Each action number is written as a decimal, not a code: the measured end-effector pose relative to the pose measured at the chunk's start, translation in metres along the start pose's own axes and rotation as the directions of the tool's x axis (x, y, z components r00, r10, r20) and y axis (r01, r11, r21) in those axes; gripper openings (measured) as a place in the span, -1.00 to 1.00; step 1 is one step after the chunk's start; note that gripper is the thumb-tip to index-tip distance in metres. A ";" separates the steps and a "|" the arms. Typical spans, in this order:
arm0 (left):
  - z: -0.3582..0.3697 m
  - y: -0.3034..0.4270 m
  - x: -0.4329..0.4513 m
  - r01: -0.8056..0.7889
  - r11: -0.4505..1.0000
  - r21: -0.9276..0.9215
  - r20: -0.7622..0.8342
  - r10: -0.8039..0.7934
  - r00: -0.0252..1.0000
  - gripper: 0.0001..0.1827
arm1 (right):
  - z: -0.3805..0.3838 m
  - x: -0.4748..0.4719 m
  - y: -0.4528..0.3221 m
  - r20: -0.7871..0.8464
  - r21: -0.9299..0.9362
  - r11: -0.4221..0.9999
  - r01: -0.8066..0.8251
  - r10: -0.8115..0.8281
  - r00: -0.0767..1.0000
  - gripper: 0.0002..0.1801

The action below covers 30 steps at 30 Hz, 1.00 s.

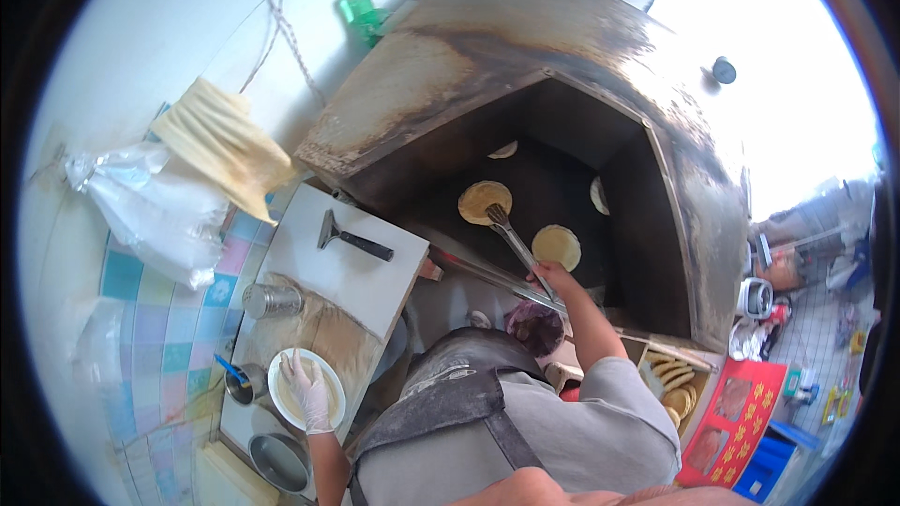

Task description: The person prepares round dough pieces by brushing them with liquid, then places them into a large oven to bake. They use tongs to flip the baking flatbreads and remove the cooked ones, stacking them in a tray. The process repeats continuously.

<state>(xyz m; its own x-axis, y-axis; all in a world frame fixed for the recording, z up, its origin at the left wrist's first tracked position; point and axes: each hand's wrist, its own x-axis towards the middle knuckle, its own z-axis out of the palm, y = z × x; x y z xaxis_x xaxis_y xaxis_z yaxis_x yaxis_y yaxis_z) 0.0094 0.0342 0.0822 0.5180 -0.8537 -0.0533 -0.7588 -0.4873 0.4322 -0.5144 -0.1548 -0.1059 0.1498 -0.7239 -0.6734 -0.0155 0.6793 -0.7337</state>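
My right hand [554, 280] is closed around metal tongs [522, 250]. The tongs' slotted end lies on a browned round flatbread [484, 201] inside a dark oven [450, 239]. Nearer my hand is a paler flatbread [557, 247]. Two more breads, a far one [503, 150] and one by the right wall [598, 195], show only in part. My left hand [305, 391], in a thin clear glove, rests in a white bowl [279, 404] with its fingers spread. The bowl's pale contents are partly covered by that hand.
On the left counter lie a scraper [357, 242], a metal shaker [273, 301], a metal cup [246, 384] with a blue-handled tool and a grey metal bowl [280, 462]. A cloth [221, 144] hangs on the wall. Baked breads [676, 383] fill a tray at right, beside a red sign [731, 422].
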 end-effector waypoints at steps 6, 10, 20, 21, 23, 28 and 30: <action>0.004 -0.028 -0.044 0.130 0.991 -0.041 -0.083 -0.133 0.988 -0.46 | -0.005 0.046 -0.032 0.046 -0.085 0.983 -0.163 0.167 0.985 -0.74; 0.003 -0.050 -0.081 0.176 0.984 -0.038 -0.163 -0.180 0.970 -0.46 | 0.001 0.017 -0.015 -0.080 0.003 0.994 -0.108 0.108 0.991 -0.75; -0.032 -0.079 -0.114 0.129 0.990 -0.061 -0.404 -0.142 0.904 -0.44 | 0.257 -0.001 -0.049 0.419 -0.676 0.310 0.668 -0.584 0.696 -0.26; -0.045 -0.082 -0.117 0.137 0.990 0.036 -0.398 -0.111 0.911 -0.42 | 0.300 0.015 -0.048 0.479 -0.602 0.295 0.742 -0.610 0.631 -0.26; -0.074 -0.084 -0.140 0.316 0.945 0.082 -0.406 -0.258 0.877 -0.40 | 0.356 0.037 -0.045 0.449 -0.680 0.173 0.712 -0.669 0.592 -0.25; -0.168 -0.134 -0.242 0.462 0.885 0.054 -0.681 -0.306 0.665 -0.42 | 0.417 0.076 -0.047 0.472 -0.852 -0.171 0.495 -0.660 0.584 -0.29; -0.192 -0.163 -0.304 0.482 0.850 -0.214 -0.753 -0.458 0.473 -0.46 | 0.418 0.075 -0.043 0.489 -0.848 -0.216 0.484 -0.672 0.556 -0.30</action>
<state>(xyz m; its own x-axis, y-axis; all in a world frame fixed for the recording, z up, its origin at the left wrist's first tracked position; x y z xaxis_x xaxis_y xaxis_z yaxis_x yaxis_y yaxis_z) 0.0519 0.4083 0.2011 0.8897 -0.0421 0.4547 -0.3103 -0.7862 0.5344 -0.0890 -0.1879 -0.0874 0.5766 -0.8005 0.1632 -0.7626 -0.5991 -0.2440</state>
